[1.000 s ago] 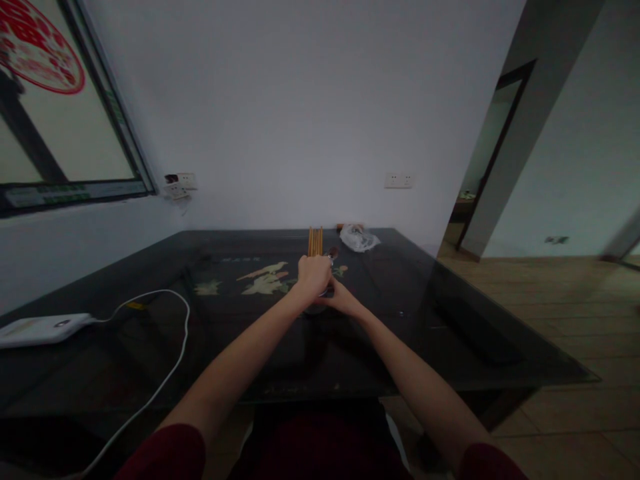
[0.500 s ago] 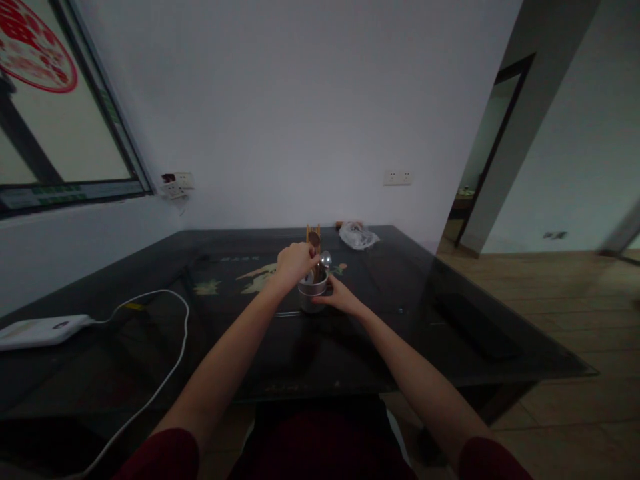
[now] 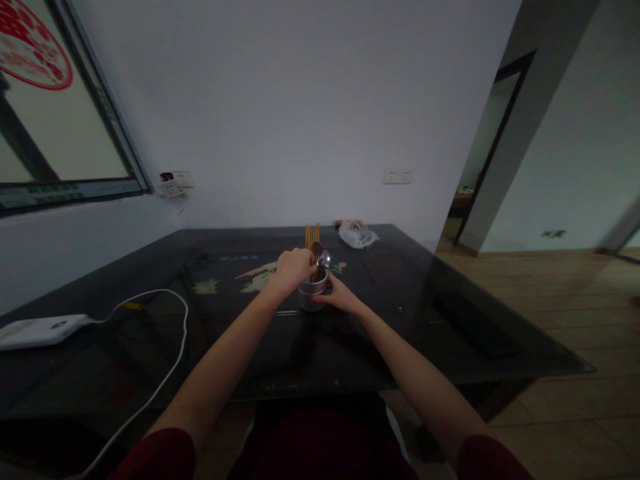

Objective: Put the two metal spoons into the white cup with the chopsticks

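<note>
Left hand (image 3: 296,266), fingers pinched on a brown spoon (image 3: 317,249), has lowered it slightly within half a second; it now sits deeper in the cup (image 3: 309,291) on the table (image 3: 390,283). Right hand (image 3: 343,296) grips the cup's side.

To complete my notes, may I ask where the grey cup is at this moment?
In the head view, the grey cup is near the middle of the dark table, with the right grip at its right side and chopsticks showing above it.
</note>
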Tool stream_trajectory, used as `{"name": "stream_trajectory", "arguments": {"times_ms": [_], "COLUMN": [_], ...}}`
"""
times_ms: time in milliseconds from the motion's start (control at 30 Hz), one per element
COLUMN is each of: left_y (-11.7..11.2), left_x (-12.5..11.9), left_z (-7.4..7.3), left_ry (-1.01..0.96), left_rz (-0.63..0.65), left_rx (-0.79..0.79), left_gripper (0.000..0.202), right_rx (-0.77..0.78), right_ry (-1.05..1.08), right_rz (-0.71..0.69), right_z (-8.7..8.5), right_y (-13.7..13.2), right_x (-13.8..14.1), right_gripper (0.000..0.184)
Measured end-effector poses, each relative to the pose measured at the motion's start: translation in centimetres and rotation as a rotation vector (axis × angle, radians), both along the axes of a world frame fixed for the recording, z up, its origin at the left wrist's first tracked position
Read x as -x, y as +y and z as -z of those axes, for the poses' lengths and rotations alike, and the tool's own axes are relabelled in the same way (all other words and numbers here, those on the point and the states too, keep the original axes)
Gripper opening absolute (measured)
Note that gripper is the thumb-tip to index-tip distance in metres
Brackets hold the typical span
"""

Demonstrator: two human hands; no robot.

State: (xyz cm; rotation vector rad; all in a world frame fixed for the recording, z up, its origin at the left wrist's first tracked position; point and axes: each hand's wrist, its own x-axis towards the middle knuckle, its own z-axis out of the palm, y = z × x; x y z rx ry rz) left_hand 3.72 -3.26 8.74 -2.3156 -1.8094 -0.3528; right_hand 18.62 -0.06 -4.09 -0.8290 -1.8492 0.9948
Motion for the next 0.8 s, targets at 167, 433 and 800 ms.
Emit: {"name": "stream_trajectory", "arguments": {"times_ms": [167,433,800], "left_y": [-0.15,-0.28,-0.38], "left_x": [-0.07,-0.23,-0.35], "left_z": [-0.07,0.08,0.29], "left_ry": [-0.001,0.004,-0.012], "left_rz": [0.0,0.001,0.001], "left_rx": [0.009,0.016,0.035], "left_gripper": [0.025,0.022,0.025], "right_rx": [-0.021,-0.003,-0.011], "right_ry": [0.001,0.004,0.005], "right_rz": [-0.006,-0.011,-0.014], "right_z": [-0.13,0.01,0.21], "right_y": [-0.07,0.03,0.34], "right_x": [0.01,0.04,0.1], "right_gripper": [0.08,0.079,0.08]}}
